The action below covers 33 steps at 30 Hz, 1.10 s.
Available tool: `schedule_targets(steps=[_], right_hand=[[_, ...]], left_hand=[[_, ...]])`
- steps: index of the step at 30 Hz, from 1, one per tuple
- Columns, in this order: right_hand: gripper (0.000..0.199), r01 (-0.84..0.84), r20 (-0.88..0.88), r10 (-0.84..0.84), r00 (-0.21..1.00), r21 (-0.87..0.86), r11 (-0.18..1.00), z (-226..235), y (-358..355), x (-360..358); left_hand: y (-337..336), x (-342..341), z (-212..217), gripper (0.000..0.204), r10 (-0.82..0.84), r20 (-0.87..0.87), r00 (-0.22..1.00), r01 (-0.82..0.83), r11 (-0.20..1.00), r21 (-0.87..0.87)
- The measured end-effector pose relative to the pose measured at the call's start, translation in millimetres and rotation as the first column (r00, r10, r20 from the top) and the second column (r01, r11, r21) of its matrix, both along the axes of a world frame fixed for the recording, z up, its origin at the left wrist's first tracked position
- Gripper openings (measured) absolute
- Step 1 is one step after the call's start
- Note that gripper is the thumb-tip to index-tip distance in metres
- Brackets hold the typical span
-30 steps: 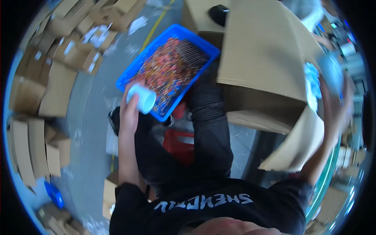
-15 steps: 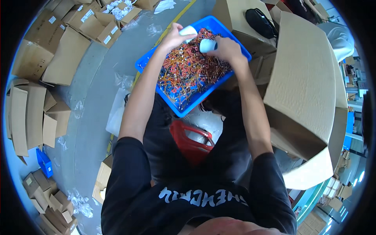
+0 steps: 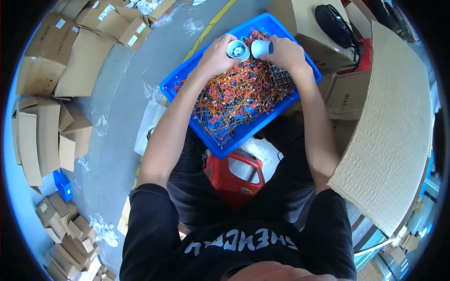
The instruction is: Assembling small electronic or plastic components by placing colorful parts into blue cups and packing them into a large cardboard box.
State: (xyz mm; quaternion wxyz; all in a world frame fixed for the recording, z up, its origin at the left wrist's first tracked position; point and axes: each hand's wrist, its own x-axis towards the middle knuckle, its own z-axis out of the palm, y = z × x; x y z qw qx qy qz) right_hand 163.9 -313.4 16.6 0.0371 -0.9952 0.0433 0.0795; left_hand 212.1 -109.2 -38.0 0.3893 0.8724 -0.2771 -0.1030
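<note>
My left hand (image 3: 216, 57) is closed around a white cup-shaped plastic part (image 3: 231, 50), its round open end turned up and a small fitting visible inside. Close beside it, my right hand (image 3: 288, 55) grips a second white cup-shaped part (image 3: 259, 48), tilted on its side. Both are held over the far half of a blue plastic tray (image 3: 216, 150). A tangled heap of small wired pieces (image 3: 234, 91) in orange, red and black fills much of the tray. Darker pieces (image 3: 283, 78) lie bunched at its right side, below my right hand.
A red plastic stool (image 3: 220, 175) shows between my legs. Large cardboard flaps (image 3: 389, 126) rise close to my right arm. A black case (image 3: 333, 27) rests on a carton at the far right. Opened cartons (image 3: 47, 131) and crumpled clear film (image 3: 104, 230) lie to the left.
The left cup-shaped part has turned so its hollow inside faces up. My right hand's part has come level with it. The whole view has shifted slightly.
</note>
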Motion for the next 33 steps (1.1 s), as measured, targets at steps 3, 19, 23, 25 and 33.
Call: schedule_targets(steps=[3, 19, 23, 25, 33], right_hand=[[0.052, 0.009, 0.089, -0.013, 0.996, 0.041, 0.999, -8.8, -8.4, -6.5], [0.036, -0.367, -0.372, 0.506, 0.778, 0.384, 0.847, -51.1, 62.8, -36.7], [0.03, -0.544, -0.248, 0.545, 0.801, 0.078, 0.835, -66.7, 92.3, -45.2], [0.028, -0.542, -0.229, 0.531, 0.816, 0.017, 0.84, -65.5, 100.3, -42.8], [0.014, -0.307, -0.129, 0.296, 0.946, -0.071, 0.949, -40.7, 66.3, -20.1]], left_hand=[[-6.7, -3.4, -0.4, 0.05, -0.049, 0.114, 0.992, 0.05, 0.999, -0.005], [-19.1, -5.7, -28.0, 0.062, 0.03, 0.243, 0.97, -0.078, 0.979, 0.19], [-8.4, -3.9, -27.7, 0.064, -0.009, 0.177, 0.984, -0.012, 0.993, 0.119], [-3.6, -1.8, -30.8, 0.059, 0.005, 0.26, 0.966, -0.024, 0.997, 0.071], [22.8, -6.0, -11.4, 0.036, -0.18, -0.125, 0.976, 0.219, 0.8, 0.558]])
